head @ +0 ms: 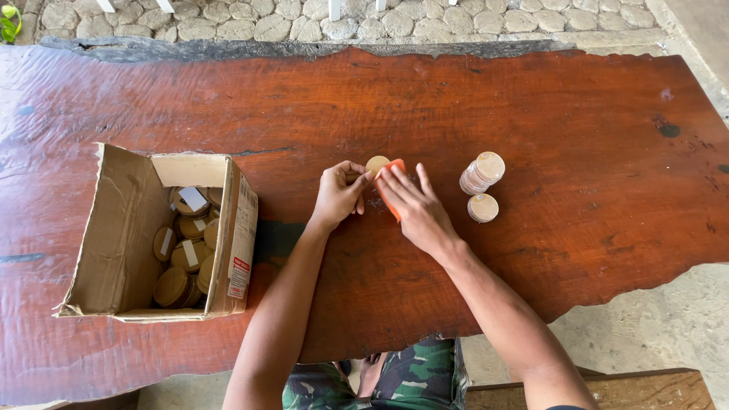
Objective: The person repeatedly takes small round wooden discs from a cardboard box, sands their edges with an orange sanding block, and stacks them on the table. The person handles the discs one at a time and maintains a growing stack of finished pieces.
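Note:
My left hand pinches a small round pale wooden disc at the middle of a reddish-brown wooden table. Pressed flat over an orange block, my right hand holds it against the disc's edge. The block is mostly hidden under my fingers. Just to the right, a leaning stack of similar discs rests on the table, with one or two more discs lying in front of it.
An open cardboard box at the left holds several round wooden discs, some with white tape. The table has a rough live edge. Cobblestone ground lies beyond it, and a wooden bench sits at bottom right.

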